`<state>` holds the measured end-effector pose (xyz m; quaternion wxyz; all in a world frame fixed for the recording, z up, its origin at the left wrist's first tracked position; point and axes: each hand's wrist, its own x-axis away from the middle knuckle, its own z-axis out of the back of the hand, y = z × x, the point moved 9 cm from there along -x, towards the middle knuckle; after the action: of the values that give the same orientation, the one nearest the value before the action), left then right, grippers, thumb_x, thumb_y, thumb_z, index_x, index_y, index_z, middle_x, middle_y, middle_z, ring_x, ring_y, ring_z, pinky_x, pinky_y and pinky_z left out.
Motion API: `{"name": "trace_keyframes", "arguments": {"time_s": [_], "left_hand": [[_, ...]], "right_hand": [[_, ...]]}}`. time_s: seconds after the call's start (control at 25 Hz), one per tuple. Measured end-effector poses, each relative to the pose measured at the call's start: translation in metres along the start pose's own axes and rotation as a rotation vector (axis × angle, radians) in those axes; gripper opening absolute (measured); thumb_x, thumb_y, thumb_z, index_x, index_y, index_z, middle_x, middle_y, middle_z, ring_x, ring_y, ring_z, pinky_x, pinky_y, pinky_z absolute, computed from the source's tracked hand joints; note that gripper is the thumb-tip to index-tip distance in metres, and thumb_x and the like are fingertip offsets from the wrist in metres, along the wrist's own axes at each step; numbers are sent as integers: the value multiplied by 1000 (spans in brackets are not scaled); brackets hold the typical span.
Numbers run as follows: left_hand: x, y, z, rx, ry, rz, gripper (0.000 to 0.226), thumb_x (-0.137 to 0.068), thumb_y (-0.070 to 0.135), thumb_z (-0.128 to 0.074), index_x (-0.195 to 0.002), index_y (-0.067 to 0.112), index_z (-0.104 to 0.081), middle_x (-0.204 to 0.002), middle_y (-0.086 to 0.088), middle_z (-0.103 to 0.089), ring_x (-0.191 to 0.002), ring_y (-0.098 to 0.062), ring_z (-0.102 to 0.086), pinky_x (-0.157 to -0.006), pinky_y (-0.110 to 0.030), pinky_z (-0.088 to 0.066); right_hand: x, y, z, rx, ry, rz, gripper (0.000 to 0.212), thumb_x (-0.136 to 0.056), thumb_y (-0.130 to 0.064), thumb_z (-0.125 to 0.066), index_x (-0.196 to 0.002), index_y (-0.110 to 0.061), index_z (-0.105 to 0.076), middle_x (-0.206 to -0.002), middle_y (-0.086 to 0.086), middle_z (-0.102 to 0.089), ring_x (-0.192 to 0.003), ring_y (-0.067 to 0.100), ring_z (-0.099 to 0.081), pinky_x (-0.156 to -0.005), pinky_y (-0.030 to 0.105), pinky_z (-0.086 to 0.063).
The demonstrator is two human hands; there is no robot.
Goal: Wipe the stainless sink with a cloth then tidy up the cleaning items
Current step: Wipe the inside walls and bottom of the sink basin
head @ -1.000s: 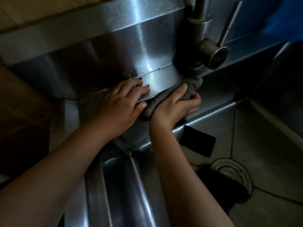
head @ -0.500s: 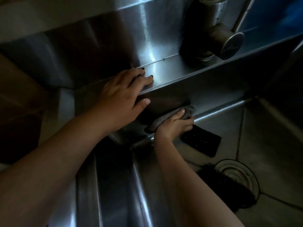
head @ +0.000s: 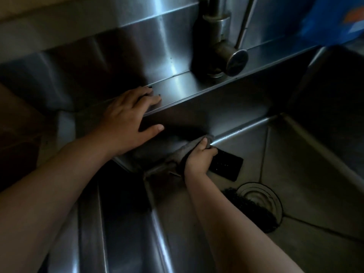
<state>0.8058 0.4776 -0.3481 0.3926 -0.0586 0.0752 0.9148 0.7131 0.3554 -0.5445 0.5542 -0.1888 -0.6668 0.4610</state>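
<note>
The right hand (head: 199, 159) has its fingers curled tight around a bunched grey cloth (head: 182, 154), pressing it into the seam where the back wall of the sink (head: 295, 170) meets the basin floor. The cloth trails out of the fist toward the left hand (head: 128, 119). That hand sits apart, up and to the left, with straight fingers flat on the steel ledge (head: 197, 85) and the thumb hanging over its edge. It holds nothing.

A black pad (head: 228, 166) lies on the basin floor, touching the right hand's fingertips on their far side. Nearer the person, right of the right forearm, a dark bristly scrubber (head: 250, 211) lies against the drain (head: 262, 196). Beyond both hands the faucet (head: 218, 46) stands on the ledge, with a blue packet (head: 331, 18) further right.
</note>
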Motion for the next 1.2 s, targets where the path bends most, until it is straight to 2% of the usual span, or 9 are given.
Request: {"name": "trace_keyframes", "arguments": {"time_s": [0.16,0.24,0.36,0.48,0.64,0.76,0.92,1.04,1.2], "left_hand": [[-4,11,6,47,32,42,53,-81,26,-67,-126,7,-48,-137,-16,-40,-128,-33,-36,-104,-34,-25],[-6,20,9,85,47,75,49,-78,18,-68,-122,4,-49,-130,-20,-42,-121,-35,-39,-100,-34,-29],[-8,51,14,131,59,12,46,-76,10,-68,-118,1,-51,-122,-22,-47,-115,-36,-43,-98,-34,-30],[-16,83,19,128,81,-57,45,-77,10,-69,-117,0,-52,-118,-23,-49,-112,-37,-46,-96,-34,-32],[-40,107,8,132,69,-60,44,-78,11,-68,-118,1,-53,-121,-23,-48,-114,-37,-45,-97,-37,-34],[-49,108,-2,115,75,-39,44,-77,10,-69,-117,0,-54,-121,-23,-49,-115,-38,-46,-98,-38,-34],[-51,99,-11,69,41,8,57,-76,14,-70,-127,2,-47,-126,-24,-44,-119,-39,-42,-100,-40,-32],[-60,96,-14,24,24,-30,59,-76,14,-71,-128,0,-46,-128,-27,-41,-120,-42,-40,-102,-39,-28],[-67,96,-14,35,68,-80,50,-77,22,-63,-117,-6,-53,-120,-31,-46,-112,-46,-46,-99,-46,-35]], "right_hand": [[7,-30,37,-82,-6,40,30,-97,-38,-35,-108,-10,-38,-121,21,-50,-107,31,-51,-89,31,-39],[10,-42,48,-100,-38,26,24,-96,-41,-34,-100,-17,-33,-120,19,-50,-104,31,-52,-93,40,-43],[14,-58,66,-127,-88,21,23,-95,-45,-34,-98,-23,-30,-118,16,-49,-105,31,-52,-95,49,-44],[11,-73,77,-108,-137,63,24,-95,-46,-33,-99,-22,-31,-119,15,-49,-107,30,-51,-96,48,-42],[-4,-87,81,-123,-197,90,23,-95,-45,-34,-101,-22,-32,-120,12,-49,-106,25,-50,-91,37,-42],[-20,-92,81,-159,-248,75,23,-95,-44,-35,-103,-22,-34,-119,10,-49,-103,20,-50,-87,34,-41],[-31,-89,77,-170,-291,81,21,-95,-41,-38,-104,-22,-35,-119,7,-48,-94,12,-49,-78,25,-40],[-31,-85,67,-196,-261,80,20,-94,-39,-41,-102,-21,-36,-117,10,-48,-97,17,-50,-82,30,-40],[-27,-92,47,-280,-210,112,19,-93,-38,-45,-100,-23,-35,-118,10,-47,-101,19,-50,-92,39,-44]]}}
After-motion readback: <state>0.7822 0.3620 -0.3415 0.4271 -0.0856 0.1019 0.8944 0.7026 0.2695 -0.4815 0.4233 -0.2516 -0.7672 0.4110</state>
